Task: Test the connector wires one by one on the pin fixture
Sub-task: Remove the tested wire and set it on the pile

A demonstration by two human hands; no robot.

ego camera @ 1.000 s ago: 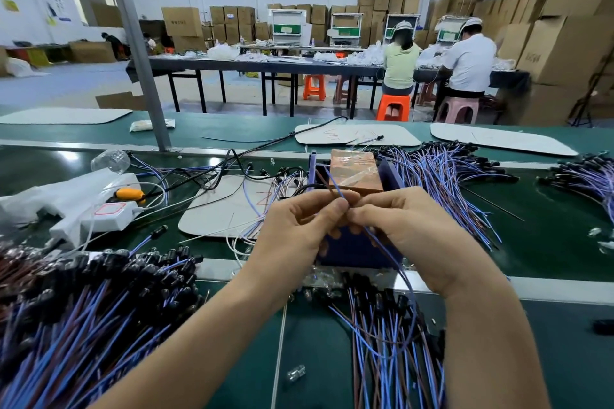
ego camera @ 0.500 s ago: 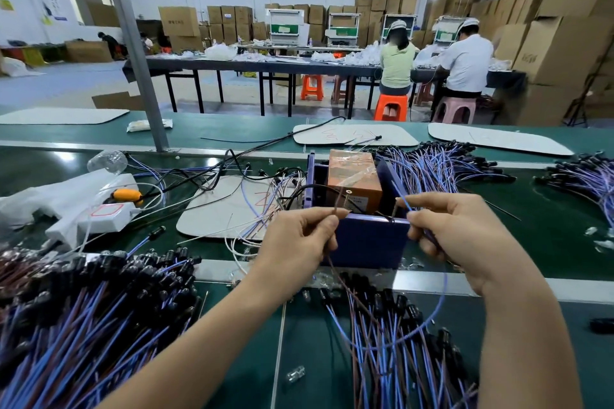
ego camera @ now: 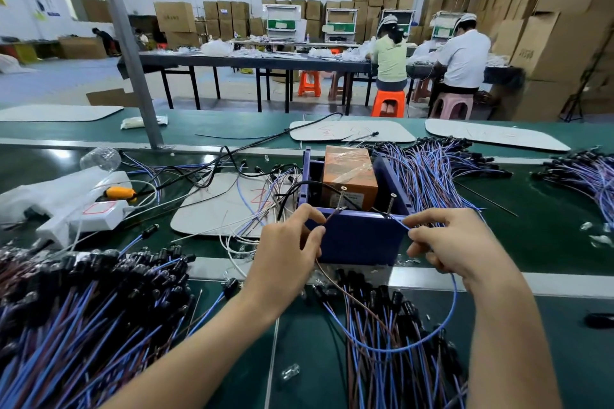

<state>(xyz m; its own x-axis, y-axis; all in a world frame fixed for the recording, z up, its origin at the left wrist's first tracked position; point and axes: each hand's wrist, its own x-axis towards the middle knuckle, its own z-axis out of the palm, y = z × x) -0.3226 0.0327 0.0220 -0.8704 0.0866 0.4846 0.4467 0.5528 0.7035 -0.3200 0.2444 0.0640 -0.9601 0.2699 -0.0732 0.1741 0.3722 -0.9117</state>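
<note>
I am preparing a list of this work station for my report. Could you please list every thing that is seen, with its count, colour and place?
fixture box: one, blue, centre of the belt
pins: two, metal, upright at the box's front wall
carton: one, orange, inside the box
wire piles: four, blue and brown, at left, front, behind right, far right
pads: four, white, on the green belt
power strip: one, white, left
seated people: two, far table
cardboard boxes: many, brown, rear and right
brown wire: one, near the left pin
blue wire: one, near the right pin
left hand: pinches the brown wire
right hand: pinches the blue wire
</note>
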